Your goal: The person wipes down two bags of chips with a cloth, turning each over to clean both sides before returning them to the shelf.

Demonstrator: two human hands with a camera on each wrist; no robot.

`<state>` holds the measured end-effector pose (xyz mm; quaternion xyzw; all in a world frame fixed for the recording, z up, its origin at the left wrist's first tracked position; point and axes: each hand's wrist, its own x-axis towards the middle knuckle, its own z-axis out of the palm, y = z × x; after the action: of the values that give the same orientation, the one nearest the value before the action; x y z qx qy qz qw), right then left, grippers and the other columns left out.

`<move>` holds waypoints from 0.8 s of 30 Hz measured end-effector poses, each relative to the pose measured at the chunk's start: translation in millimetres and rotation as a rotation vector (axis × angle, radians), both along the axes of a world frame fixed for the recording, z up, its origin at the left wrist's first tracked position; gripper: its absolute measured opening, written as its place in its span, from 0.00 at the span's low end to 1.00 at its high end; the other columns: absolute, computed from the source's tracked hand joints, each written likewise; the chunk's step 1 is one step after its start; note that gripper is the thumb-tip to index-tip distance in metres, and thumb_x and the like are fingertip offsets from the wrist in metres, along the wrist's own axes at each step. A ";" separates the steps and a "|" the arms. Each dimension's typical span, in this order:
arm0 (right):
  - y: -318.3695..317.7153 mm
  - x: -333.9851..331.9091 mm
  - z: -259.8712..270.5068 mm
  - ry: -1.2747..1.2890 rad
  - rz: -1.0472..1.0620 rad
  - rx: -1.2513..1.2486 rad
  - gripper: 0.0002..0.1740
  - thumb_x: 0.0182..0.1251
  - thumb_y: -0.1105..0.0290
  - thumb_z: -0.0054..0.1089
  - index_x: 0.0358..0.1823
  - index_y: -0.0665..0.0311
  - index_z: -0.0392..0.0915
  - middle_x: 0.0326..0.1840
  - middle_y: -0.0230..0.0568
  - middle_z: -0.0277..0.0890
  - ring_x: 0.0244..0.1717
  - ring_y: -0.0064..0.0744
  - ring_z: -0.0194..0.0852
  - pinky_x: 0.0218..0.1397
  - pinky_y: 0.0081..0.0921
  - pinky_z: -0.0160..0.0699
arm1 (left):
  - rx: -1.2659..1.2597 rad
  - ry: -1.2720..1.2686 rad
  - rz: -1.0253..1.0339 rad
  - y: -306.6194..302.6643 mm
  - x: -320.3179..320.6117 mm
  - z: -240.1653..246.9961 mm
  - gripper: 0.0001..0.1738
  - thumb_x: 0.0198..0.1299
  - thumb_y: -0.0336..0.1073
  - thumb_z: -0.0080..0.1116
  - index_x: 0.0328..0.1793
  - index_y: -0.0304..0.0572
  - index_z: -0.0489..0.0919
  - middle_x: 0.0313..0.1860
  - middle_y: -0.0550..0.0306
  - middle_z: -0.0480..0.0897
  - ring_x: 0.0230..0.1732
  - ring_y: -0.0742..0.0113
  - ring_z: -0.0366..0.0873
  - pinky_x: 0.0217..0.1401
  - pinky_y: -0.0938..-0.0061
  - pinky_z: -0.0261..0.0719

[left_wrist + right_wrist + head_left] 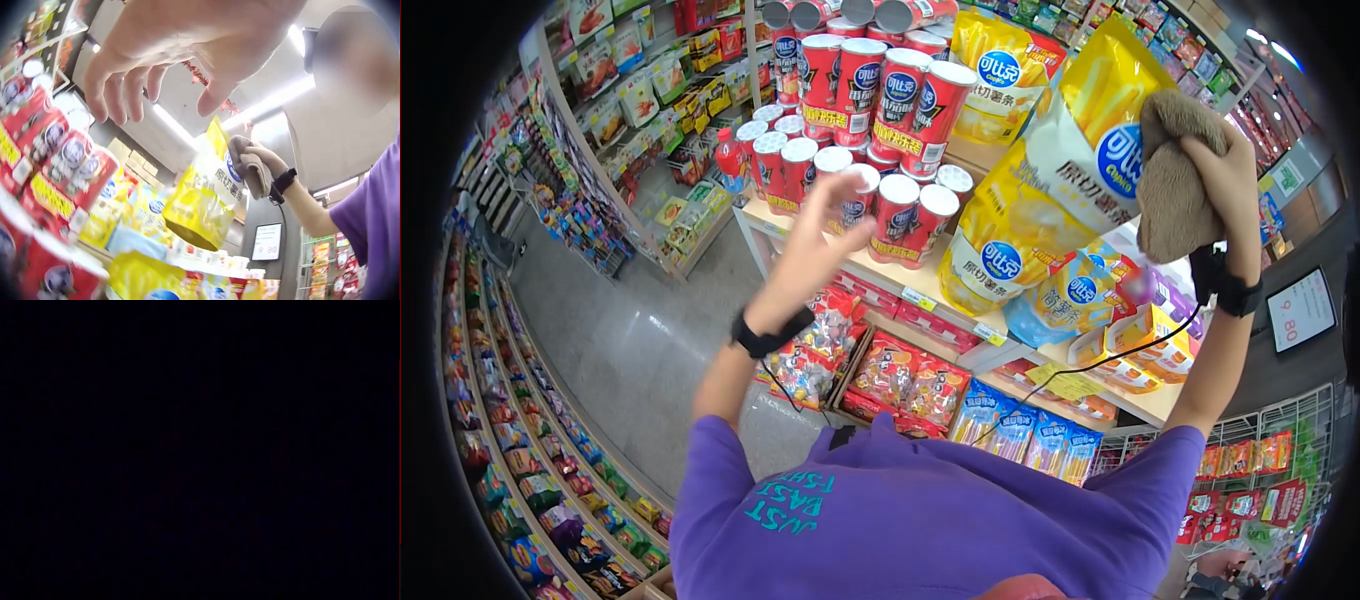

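Note:
My right hand (1228, 178) grips a folded brown cloth (1178, 200), seen also in the left wrist view, where the same cloth (253, 172) is bunched under the fingers. The cloth lies against a large yellow-and-white bag of potato fries (1100, 130), which stands tilted above the other bags. Whether the fingers behind the cloth also grip this bag, I cannot tell. My left hand (825, 232) is held in the air before the red chip canisters (897, 215), fingers loosely bent with nothing in them. From its wrist camera, the left hand (181, 50) spans the top. The right wrist view is black.
More yellow bags (990, 255) and a blue bag (1065, 300) stand along the wooden shelf's front edge. Red canisters (840, 80) are stacked at the back left. Below lie packs of sweets (890, 370) and blue packs (1010, 430). A thin black cable (1090, 368) crosses to the right wrist.

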<state>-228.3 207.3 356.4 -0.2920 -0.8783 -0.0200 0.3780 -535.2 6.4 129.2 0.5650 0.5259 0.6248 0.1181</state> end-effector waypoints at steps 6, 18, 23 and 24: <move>75.0 -28.2 26.3 -0.098 -0.127 0.174 0.23 0.51 0.60 0.59 0.47 0.65 0.77 0.36 0.45 0.80 0.37 0.34 0.79 0.44 0.28 0.75 | 0.026 0.512 0.178 71.5 -78.2 106.9 0.18 0.58 0.40 0.57 0.52 0.40 0.74 0.45 0.57 0.79 0.49 0.71 0.75 0.53 0.76 0.71; 156.0 -168.6 -47.3 -0.151 -0.194 0.220 0.22 0.49 0.52 0.58 0.45 0.52 0.79 0.39 0.48 0.79 0.40 0.49 0.78 0.45 0.41 0.76 | 0.008 0.567 0.158 120.2 -31.2 218.9 0.15 0.58 0.37 0.54 0.45 0.32 0.75 0.35 0.50 0.80 0.35 0.67 0.79 0.38 0.75 0.77; 187.3 -194.9 -84.9 -0.107 -0.016 0.335 0.21 0.48 0.52 0.59 0.42 0.53 0.80 0.42 0.45 0.77 0.44 0.45 0.76 0.47 0.39 0.75 | -0.038 0.509 0.111 112.1 -30.8 213.7 0.15 0.58 0.37 0.54 0.45 0.31 0.75 0.36 0.50 0.80 0.37 0.67 0.78 0.39 0.74 0.77; 187.3 -192.9 -83.4 -0.105 -0.029 0.304 0.21 0.49 0.54 0.58 0.43 0.55 0.79 0.45 0.47 0.76 0.47 0.45 0.74 0.50 0.38 0.73 | -0.054 0.492 0.096 108.3 -30.3 208.8 0.15 0.58 0.37 0.54 0.45 0.32 0.75 0.36 0.50 0.80 0.37 0.68 0.77 0.40 0.74 0.76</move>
<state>-421.2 394.6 273.1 -0.2425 -0.8795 -0.1732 0.3710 -565.5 114.6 338.0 0.6709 0.5817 0.4590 -0.0283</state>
